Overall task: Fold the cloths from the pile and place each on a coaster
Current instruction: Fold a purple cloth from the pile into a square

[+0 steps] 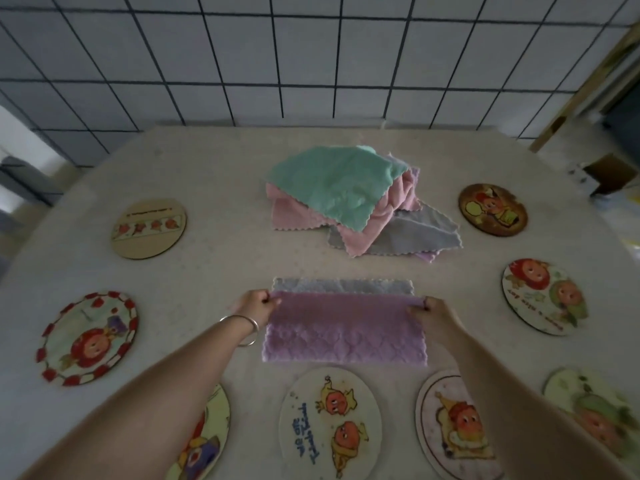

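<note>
The soft lilac quilted cloth [343, 330] lies on the table before the pile — left hand [254, 304] and right hand [434, 311] each pinch a corner; bring both edges level, then press flat.

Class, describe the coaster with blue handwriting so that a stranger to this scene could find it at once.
Start at the purple cloth both hands are folding in the middle of the table. Directly below its near edge lies a pale round coaster. Unlike its neighbours, it shows two small orange cartoon figures beside blue handwritten lettering along its left side.
</note>
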